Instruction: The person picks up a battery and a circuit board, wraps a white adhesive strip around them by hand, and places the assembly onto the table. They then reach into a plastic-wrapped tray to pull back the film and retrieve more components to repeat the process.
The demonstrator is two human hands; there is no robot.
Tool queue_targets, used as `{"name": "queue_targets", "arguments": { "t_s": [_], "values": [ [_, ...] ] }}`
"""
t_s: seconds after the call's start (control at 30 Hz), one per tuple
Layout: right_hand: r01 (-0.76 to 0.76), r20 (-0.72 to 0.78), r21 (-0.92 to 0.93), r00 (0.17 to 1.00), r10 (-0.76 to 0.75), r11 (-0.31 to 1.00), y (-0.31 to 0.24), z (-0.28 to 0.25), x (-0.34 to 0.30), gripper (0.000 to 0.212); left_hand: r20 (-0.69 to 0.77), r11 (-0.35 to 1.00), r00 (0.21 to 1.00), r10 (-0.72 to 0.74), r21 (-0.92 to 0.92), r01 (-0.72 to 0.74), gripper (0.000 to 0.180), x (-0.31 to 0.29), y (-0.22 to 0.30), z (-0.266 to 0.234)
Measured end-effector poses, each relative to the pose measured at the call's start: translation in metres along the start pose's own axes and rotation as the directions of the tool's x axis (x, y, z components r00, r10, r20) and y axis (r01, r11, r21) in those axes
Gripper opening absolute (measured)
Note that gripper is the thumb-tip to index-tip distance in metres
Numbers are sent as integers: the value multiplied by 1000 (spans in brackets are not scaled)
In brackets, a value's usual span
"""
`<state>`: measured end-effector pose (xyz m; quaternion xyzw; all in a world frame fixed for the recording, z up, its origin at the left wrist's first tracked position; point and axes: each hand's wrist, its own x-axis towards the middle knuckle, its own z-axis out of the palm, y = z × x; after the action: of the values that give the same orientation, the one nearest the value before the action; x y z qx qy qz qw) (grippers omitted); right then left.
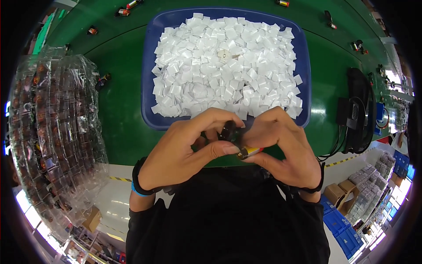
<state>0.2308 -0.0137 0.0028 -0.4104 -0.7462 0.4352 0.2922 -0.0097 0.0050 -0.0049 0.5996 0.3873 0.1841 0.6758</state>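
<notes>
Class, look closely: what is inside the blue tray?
Loose white squares fill the tray, with a round pale piece among them. They cover its floor; anything beneath is hidden.

Left hand (170,149) and right hand (300,155) hold a dark part (228,132) near a blue tray (148,88).

Green table (121,127), pale floor (116,209), striped tape (119,179), bright windows (27,207).
</notes>
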Motion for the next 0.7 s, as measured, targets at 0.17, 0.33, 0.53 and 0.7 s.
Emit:
{"name": "queue_targets", "arguments": {
  "t_s": [0.17, 0.33, 0.53, 0.7],
  "values": [
    [182, -238, -44, 953, -188, 982, 7, 15, -4, 25, -4, 990, 992, 127, -56, -127, 36, 5, -9, 1],
    [308, -273, -353, 869, -412, 883, 8, 23, -5, 24, 29, 948, 998, -62, -312, 68, 33, 10, 5, 2],
    [176, -308, -504, 878, -366, 845, -4, 26, -8, 23, 48, 931, 988, -148, -329, 156, 32, 20, 13, 2],
    [120, -432, -356, 858, -277, 927, -3, 26, -8, 26, 59, 963, 980, -191, -182, 199, 35, 19, 18, 10]
  ]
}}
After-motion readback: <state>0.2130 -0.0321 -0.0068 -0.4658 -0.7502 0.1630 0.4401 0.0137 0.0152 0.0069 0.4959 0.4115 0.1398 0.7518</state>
